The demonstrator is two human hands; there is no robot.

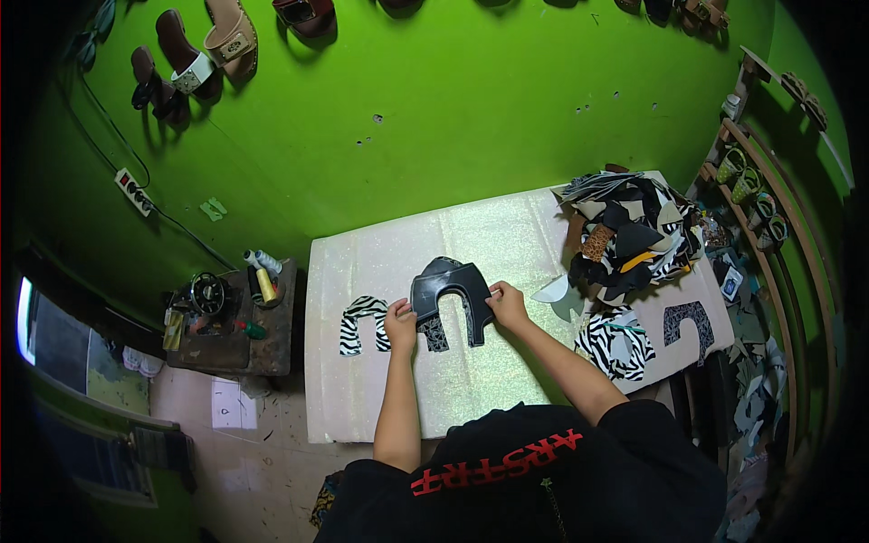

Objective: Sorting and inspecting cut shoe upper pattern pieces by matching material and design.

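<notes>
Over the middle of the pale table I hold a glossy black arch-shaped piece [434,292], like a cut shoe upper, by its two sides. My left hand [401,322] pinches its left edge, and my right hand [507,303] grips the right edge. Beneath it shows a dark patterned piece [437,337], partly covered. Just left of my left hand lies a zebra-striped arch-shaped piece [356,320], flat on the table. A pale grey-green curved scrap [563,296] rests to the right of my right hand.
A heap of mixed scraps [625,237] covers the table's [362,407] far right. Zebra pieces [615,344] and a dark patterned arch [690,328] lie nearer. At left stands a sewing machine [208,295] with thread spools [264,282]. A shoe rack [769,208] is at right.
</notes>
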